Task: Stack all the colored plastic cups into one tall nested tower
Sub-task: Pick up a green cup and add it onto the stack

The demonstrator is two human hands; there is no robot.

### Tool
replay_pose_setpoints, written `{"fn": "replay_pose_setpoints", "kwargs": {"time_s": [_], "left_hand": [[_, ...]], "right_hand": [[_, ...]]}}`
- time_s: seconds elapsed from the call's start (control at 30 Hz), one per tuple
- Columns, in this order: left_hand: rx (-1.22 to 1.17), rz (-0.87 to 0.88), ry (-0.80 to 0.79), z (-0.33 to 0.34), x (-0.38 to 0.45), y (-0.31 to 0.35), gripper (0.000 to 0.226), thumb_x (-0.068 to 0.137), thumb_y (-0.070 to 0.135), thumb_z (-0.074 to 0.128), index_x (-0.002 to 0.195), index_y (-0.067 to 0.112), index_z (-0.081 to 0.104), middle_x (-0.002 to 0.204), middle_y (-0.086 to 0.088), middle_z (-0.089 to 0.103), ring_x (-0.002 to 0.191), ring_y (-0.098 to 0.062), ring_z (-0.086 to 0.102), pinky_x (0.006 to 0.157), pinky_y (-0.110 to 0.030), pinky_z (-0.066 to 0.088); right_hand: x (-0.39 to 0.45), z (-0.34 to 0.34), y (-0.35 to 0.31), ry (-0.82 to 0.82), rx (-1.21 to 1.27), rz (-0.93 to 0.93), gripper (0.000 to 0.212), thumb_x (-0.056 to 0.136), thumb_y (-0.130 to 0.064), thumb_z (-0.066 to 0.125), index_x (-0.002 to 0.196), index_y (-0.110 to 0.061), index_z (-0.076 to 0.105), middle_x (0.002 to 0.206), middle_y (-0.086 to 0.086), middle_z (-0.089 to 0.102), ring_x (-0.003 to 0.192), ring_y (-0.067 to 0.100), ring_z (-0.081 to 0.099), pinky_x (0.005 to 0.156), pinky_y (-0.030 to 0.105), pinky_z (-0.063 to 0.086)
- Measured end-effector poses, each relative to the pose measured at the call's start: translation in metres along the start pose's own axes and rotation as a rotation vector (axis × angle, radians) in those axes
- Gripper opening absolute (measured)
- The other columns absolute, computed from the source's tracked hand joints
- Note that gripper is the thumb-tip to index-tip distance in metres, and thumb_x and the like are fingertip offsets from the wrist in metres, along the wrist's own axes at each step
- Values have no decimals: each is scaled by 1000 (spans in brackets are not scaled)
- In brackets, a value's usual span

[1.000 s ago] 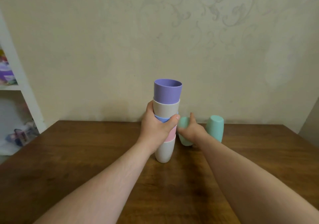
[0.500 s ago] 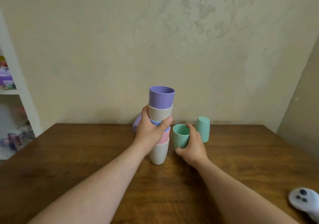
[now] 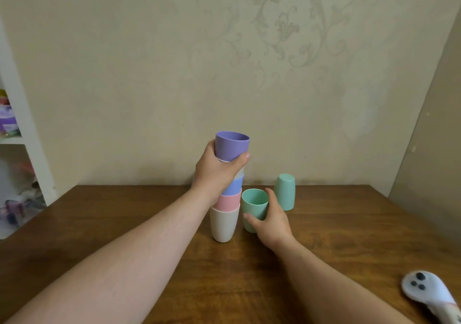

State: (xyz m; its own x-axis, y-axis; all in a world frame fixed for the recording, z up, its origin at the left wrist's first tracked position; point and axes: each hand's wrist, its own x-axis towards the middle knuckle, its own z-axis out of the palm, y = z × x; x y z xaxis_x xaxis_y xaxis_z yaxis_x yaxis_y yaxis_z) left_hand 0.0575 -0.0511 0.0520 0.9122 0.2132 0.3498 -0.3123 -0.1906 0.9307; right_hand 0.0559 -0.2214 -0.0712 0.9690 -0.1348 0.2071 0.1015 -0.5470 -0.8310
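Observation:
A nested tower of cups [image 3: 225,220] stands on the wooden table [image 3: 324,236]: cream at the bottom, then pink, blue, a cream one mostly hidden, and a purple cup [image 3: 232,145] on top. My left hand [image 3: 215,173] wraps around the tower's upper part, fingers at the purple cup's base. Just right of the tower an upright green cup [image 3: 254,205] rests on the table with my right hand [image 3: 270,217] closed around it. A second green cup [image 3: 285,191] stands upside down farther back, near the wall.
A white controller [image 3: 431,295] lies at the table's near right corner. A white shelf unit [image 3: 22,134] with toys stands to the left. The wall runs along the table's far edge.
My left hand has slid up the tower from the blue and pink cups to the purple one. My right hand has brought the green cup upright beside the tower's base.

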Motion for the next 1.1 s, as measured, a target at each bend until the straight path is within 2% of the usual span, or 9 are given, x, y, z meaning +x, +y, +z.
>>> {"fn": "replay_pose_setpoints", "kwargs": {"time_s": [0.13, 0.27, 0.37, 0.53, 0.6, 0.7, 0.87, 1.03, 1.1], "left_hand": [[-39, 52, 34, -1, -4, -10, 68, 71, 60, 84, 129, 37, 56, 116, 13, 75, 103, -19, 76, 88, -49, 66], [-33, 82, 9, -1, -4, -11, 65, 75, 56, 87, 128, 37, 56, 116, 15, 75, 105, -16, 75, 84, -38, 62], [6, 66, 30, -1, -2, -12, 54, 83, 46, 90, 124, 35, 57, 113, 17, 74, 103, -13, 74, 78, -32, 57], [40, 62, 40, -3, 0, -14, 56, 82, 45, 90, 127, 33, 59, 113, 12, 74, 100, -15, 74, 77, -35, 62], [79, 69, 38, -2, 0, -12, 61, 81, 49, 89, 130, 34, 56, 112, 12, 71, 99, -13, 73, 77, -37, 66], [120, 48, 46, -1, 3, -9, 63, 77, 54, 89, 127, 35, 56, 110, 12, 72, 96, -12, 72, 77, -36, 65], [133, -9, 60, 0, 7, -9, 62, 67, 54, 86, 119, 37, 59, 103, 12, 77, 92, -15, 77, 82, -42, 67], [-3, 20, 51, 5, 1, -17, 71, 70, 38, 91, 132, 33, 59, 109, 16, 76, 103, -13, 76, 86, -35, 63], [-63, 26, 33, 7, -3, -17, 75, 68, 42, 91, 136, 37, 59, 111, 16, 76, 106, -13, 76, 90, -40, 64]], "right_hand": [[1, -4, -1, -25, 20, 31, 100, 89, -40, 86, 168, -31, 24, 158, -4, 54, 143, 23, 53, 117, 41, 46], [7, -15, -17, 32, 70, 35, 99, 87, -39, 88, 166, -30, 29, 154, 0, 58, 137, 25, 58, 115, 44, 49], [23, -41, -62, 165, 202, -17, 98, 84, -42, 88, 164, -32, 32, 147, -4, 61, 130, 22, 63, 110, 44, 54], [54, -94, -171, 347, 578, -183, 83, 88, -38, 85, 157, -28, 40, 126, -9, 62, 114, 17, 67, 102, 45, 59], [53, -104, -205, 260, 576, -262, 78, 89, -36, 86, 154, -29, 43, 120, -13, 59, 110, 15, 67, 90, 41, 61], [40, -96, -228, 84, 396, -373, 80, 87, -28, 89, 153, -30, 45, 121, -9, 59, 103, 9, 66, 76, 24, 59], [23, -57, -195, -130, 229, -321, 87, 86, -27, 88, 157, -36, 38, 129, -6, 59, 117, 21, 65, 94, 35, 60], [26, -48, -182, -142, 342, -301, 85, 89, -24, 85, 155, -38, 34, 129, -7, 62, 117, 20, 67, 100, 40, 60], [30, -50, -179, -167, 342, -289, 89, 89, -27, 87, 158, -40, 32, 132, -6, 62, 119, 20, 67, 102, 40, 60]]}}
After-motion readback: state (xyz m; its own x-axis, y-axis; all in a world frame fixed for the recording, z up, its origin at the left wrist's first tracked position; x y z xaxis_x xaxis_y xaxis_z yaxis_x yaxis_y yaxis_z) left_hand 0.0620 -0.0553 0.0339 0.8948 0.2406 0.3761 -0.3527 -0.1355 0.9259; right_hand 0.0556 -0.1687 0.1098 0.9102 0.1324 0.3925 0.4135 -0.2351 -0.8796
